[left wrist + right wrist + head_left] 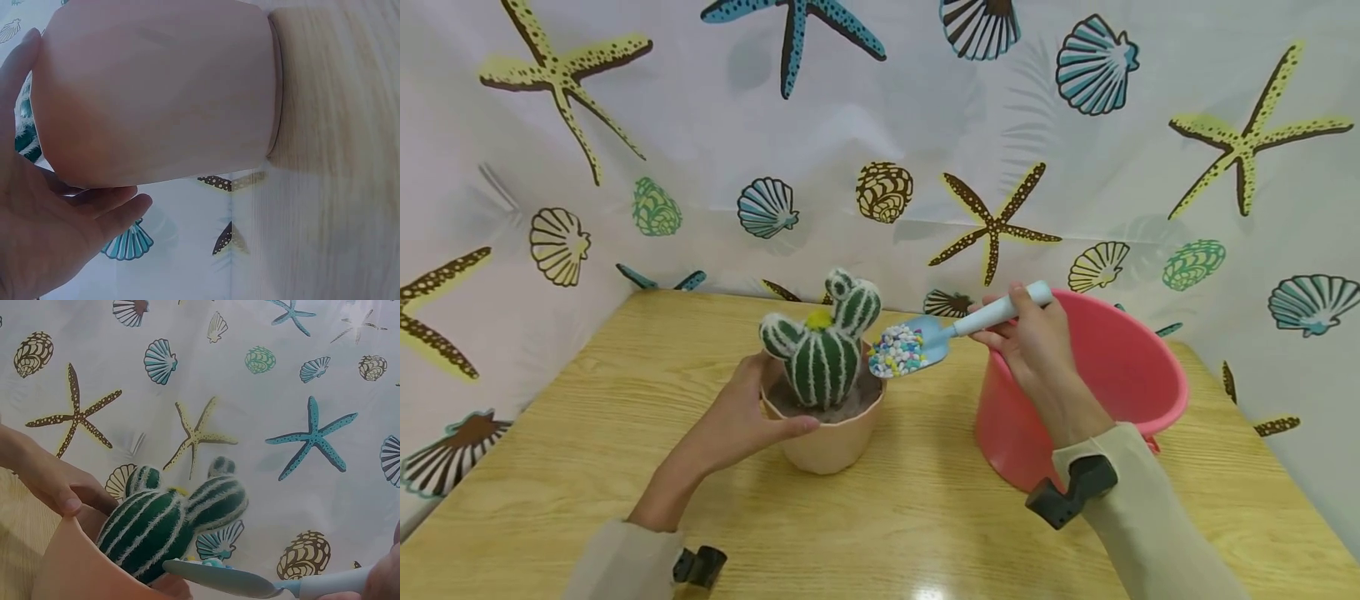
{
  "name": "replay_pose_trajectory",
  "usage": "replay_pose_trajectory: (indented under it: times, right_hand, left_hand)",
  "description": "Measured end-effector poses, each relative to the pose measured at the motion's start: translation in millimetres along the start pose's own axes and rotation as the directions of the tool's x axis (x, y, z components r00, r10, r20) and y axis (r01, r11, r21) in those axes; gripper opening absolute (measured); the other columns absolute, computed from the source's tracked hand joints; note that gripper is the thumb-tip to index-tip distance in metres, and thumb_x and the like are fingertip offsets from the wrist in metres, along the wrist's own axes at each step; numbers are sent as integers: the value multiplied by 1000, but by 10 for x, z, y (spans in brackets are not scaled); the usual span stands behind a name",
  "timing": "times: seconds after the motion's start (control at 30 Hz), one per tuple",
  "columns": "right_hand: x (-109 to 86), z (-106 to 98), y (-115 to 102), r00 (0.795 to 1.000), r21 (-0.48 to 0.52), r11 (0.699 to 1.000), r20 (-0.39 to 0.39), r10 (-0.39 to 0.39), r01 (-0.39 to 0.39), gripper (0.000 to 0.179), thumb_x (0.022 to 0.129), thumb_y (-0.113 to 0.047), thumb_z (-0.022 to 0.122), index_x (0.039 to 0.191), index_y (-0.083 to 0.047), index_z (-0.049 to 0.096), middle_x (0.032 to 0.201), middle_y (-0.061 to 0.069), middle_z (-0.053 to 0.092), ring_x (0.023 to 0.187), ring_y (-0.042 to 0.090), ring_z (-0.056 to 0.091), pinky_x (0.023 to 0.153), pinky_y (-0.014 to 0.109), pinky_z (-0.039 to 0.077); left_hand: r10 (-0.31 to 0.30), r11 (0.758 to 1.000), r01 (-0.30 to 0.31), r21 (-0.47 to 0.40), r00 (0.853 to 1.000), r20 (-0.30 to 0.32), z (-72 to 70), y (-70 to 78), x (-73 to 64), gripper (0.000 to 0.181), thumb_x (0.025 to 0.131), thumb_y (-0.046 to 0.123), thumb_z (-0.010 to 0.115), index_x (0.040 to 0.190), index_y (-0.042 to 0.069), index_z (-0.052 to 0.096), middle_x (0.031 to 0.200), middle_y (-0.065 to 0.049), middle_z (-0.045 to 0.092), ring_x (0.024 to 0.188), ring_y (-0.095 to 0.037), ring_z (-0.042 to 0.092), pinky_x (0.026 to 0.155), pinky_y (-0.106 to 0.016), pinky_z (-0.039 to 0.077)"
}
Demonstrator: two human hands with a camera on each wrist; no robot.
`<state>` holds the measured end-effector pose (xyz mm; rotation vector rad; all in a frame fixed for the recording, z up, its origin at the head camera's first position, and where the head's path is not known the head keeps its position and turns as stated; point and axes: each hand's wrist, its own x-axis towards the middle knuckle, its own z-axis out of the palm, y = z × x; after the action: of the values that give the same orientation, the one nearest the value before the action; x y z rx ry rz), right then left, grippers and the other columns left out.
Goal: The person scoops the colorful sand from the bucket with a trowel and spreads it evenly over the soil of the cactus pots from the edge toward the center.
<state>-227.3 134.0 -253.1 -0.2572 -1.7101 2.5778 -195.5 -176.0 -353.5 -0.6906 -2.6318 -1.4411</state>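
A green, white-striped cactus (824,367) with a yellow flower stands in a peach pot (829,446) on the table. My left hand (741,421) grips the pot's left side, thumb along the front rim, fingers around the far side. In my right hand (1033,342) is the handle of a light blue trowel (937,340), held level above the gap between pot and bucket. Its blade carries a heap of colored pebbles (898,351), white, yellow, blue and purple. The blade's tip overlaps the pot's right rim in the head view; the right wrist view shows it close beside the cactus (150,531).
A pink bucket (1011,442) stands on the wooden table (917,525) to the right, under my right forearm. Behind and at both sides hangs a white cloth (850,125) printed with starfish and shells. Each wrist wears a black camera.
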Motion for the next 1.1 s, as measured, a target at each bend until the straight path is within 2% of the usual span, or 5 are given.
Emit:
replay_pose_trajectory:
  times: [0.37,0.57,0.7,0.93,1.1]
  right_hand:
    - [1,65,22,999,-104,994,29,-32,35,16,103,-21,38,115,-11,34,108,14,50,87,19,64,91,48,48]
    - [7,67,-1,998,-123,991,45,-47,52,9,102,-21,40,106,-13,36,102,11,53,81,17,64,82,42,55]
    - [8,76,-4,998,-150,987,44,-54,60,9,102,-20,43,104,-13,38,99,9,55,78,16,64,72,35,58]
    - [12,93,10,993,-150,982,51,-108,114,9,102,-17,42,100,-8,42,87,4,57,83,13,63,95,37,50]
    - [5,103,18,992,-140,982,47,-120,125,10,102,-17,41,98,-7,43,94,5,54,93,17,61,98,39,48]
  left_hand:
    - [-15,1000,15,25,1000,13,66,42,-17,93,80,34,77,149,9,21,145,-16,35,134,-32,40,108,-54,33]
    - [-21,998,20,53,1000,16,93,88,-8,100,79,38,77,151,10,14,150,-17,25,138,-33,35,110,-54,31]
    - [3,998,-4,58,1000,12,90,90,-2,99,78,37,78,151,9,17,149,-16,31,136,-32,37,110,-54,31]
    - [-8,997,7,71,1000,13,86,102,-13,98,77,38,79,150,7,20,148,-18,32,136,-34,35,109,-57,29]
    - [-45,993,43,112,999,14,88,120,-39,101,78,43,77,151,4,18,148,-23,26,137,-40,28,108,-60,28]
